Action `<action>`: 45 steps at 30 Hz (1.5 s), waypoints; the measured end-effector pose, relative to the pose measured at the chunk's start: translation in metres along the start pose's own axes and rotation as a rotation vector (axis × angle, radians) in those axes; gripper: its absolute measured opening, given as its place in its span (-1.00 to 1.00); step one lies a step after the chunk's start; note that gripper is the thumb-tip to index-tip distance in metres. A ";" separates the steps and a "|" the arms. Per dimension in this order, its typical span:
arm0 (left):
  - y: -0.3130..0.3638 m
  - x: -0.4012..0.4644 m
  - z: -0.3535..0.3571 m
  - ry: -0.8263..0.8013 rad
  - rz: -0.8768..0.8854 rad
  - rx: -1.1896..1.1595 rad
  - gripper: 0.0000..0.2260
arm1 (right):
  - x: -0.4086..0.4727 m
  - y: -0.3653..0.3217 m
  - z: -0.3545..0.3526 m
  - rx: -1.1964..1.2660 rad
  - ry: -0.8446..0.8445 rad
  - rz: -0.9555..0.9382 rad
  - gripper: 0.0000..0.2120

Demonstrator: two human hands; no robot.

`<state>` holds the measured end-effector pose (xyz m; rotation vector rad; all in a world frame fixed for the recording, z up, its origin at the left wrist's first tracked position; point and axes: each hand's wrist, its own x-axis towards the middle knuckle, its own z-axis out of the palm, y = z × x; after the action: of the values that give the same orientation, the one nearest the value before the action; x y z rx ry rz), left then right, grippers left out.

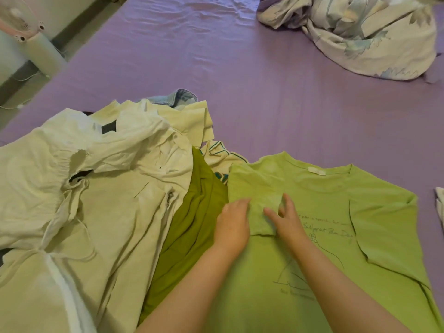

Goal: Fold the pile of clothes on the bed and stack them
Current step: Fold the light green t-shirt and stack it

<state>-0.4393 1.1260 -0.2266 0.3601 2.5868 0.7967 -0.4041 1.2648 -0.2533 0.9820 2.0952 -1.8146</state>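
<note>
A light green T-shirt [336,236] with dark printed lettering lies spread front-up on the purple bed [264,80]. Its left sleeve is folded inward over the chest. My left hand [231,224] rests flat on the left edge of that folded sleeve, fingers straight. My right hand [286,219] lies on the sleeve's right side, fingers loosely spread and touching the cloth. To the left lies the unfolded pile: cream and white garments [96,200], a darker olive-green piece [192,224], a white piece with teal stripes [221,155], and a bit of denim [182,97] at the back.
A crumpled floral quilt [360,32] sits at the bed's far right. A small fan [19,20] stands off the bed at the upper left. A scrap of white fabric [439,203] shows at the right edge. Purple sheet stretches between the clothes and the quilt.
</note>
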 end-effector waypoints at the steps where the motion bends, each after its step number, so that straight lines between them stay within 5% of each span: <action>1: -0.007 -0.002 0.005 -0.079 0.054 0.160 -0.53 | -0.001 0.005 0.001 -0.098 0.000 -0.048 -0.26; 4: -0.020 -0.005 0.015 -0.252 0.139 0.478 -0.44 | -0.003 0.015 0.005 -0.291 0.059 -0.149 -0.21; 9: -0.024 -0.015 0.027 -0.227 0.121 0.598 -0.37 | -0.019 0.026 -0.005 -0.482 0.121 -0.160 -0.27; 22: -0.038 -0.147 0.049 0.019 -0.300 -0.019 -0.31 | -0.138 0.101 -0.038 -0.726 -0.053 -0.189 -0.59; 29: -0.056 -0.244 0.071 0.039 -0.591 -0.235 -0.58 | -0.207 0.154 -0.054 -0.819 -0.108 -0.165 -0.63; 39: -0.064 -0.336 0.086 -0.146 -0.697 0.045 -0.68 | -0.270 0.175 -0.069 -0.832 -0.204 -0.123 -0.63; 45: 0.005 -0.305 0.058 0.182 -0.489 -0.533 -0.72 | -0.283 0.140 -0.065 -0.410 -0.318 -0.133 -0.75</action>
<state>-0.1433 1.0492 -0.1747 -0.5001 2.3315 1.3086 -0.0893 1.2306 -0.1956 0.4313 2.2333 -1.3921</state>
